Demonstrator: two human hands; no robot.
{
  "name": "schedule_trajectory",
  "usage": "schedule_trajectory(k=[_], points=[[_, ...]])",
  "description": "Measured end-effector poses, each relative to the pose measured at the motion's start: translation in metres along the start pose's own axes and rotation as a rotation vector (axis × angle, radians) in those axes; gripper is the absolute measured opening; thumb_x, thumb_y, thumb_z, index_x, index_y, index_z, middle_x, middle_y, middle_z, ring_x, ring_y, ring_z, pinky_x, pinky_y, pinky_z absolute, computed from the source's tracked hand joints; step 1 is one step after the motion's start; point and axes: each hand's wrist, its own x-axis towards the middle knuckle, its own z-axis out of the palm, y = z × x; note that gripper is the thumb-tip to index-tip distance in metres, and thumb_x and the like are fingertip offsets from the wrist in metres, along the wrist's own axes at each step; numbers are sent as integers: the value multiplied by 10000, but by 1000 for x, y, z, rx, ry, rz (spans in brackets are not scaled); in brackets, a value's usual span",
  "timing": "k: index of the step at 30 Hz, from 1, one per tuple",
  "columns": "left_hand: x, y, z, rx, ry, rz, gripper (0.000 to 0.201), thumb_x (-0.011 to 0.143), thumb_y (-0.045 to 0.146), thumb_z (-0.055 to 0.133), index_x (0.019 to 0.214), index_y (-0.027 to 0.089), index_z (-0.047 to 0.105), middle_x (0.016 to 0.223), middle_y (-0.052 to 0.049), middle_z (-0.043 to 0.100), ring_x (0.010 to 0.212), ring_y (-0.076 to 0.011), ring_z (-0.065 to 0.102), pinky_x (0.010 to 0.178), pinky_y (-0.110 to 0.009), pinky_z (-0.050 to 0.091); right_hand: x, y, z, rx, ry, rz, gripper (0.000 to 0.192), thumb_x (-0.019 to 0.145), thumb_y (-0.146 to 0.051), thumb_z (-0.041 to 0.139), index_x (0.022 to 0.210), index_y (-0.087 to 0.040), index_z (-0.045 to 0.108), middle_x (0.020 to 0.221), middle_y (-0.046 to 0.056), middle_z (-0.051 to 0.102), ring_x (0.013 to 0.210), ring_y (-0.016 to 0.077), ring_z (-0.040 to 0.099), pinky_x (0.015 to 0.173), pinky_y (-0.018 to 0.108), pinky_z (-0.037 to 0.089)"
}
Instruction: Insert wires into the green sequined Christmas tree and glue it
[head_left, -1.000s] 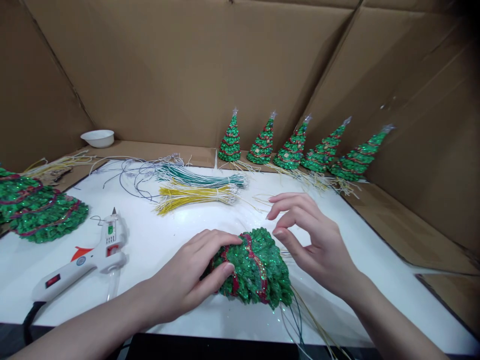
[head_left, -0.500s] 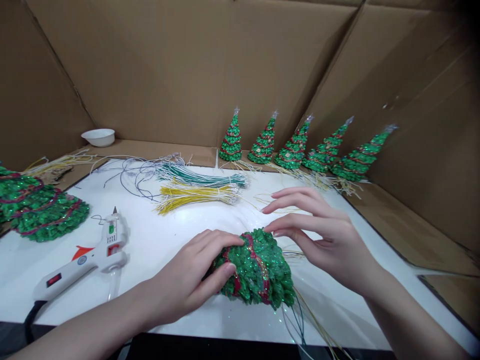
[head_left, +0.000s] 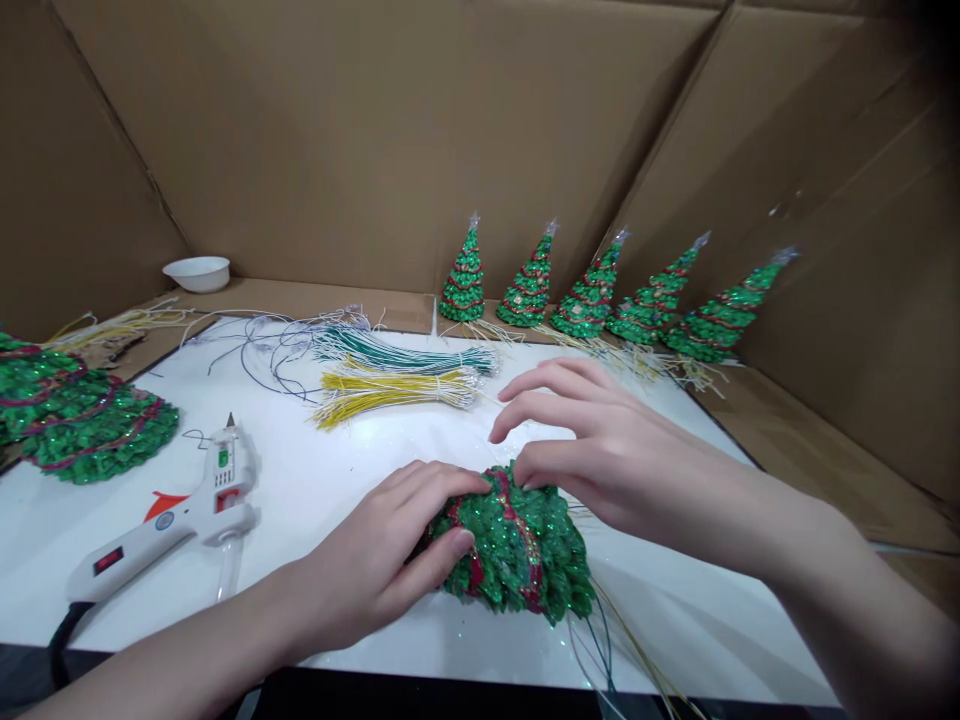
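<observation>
Sequinned tree, lying on its side: left hand grasping its left end, right hand open-fingered, fingertips touching its top.

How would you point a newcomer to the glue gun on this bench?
Start at the white tabletop and look to its left front. Below the flat pile of green sequin trees lies the glue gun, left of the left hand. It is the only white plastic tool, with an orange trigger and black cord.
</observation>
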Motion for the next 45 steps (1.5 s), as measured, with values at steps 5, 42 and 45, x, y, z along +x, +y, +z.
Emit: schedule_trajectory(k=[5, 42, 45], points=[[0, 0, 0, -7, -9, 0, 289, 979, 225, 402, 1266, 220, 427, 1271, -53, 554, 1158, -177, 503, 1011, -319, 404, 3, 0, -2, 24, -66, -36, 295, 843, -25, 486, 771, -253, 659, 961, 29, 661, 1033, 245, 537, 876, 441, 420], [-1, -1, 0, -25, -5, 5, 305, 977, 205, 408, 1280, 231, 428, 1258, -40, 552, 1156, -156, 498, 995, -289, 398, -60, 45, 1, 243, 453, 431, 176, 725, -251, 765, 645, -227, 610, 795, 19, 643, 790, 192, 630, 729, 345, 476], [-2, -1, 0, -25, -3, 7, 306, 976, 205, 410, 1280, 233, 427, 1262, -39, 549, 1162, -155, 494, 996, -288, 396, -61, 40, 7, 243, 432, 436, 197, 713, -291, 779, 647, -233, 602, 769, 13, 641, 785, 198, 628, 730, 343, 471]])
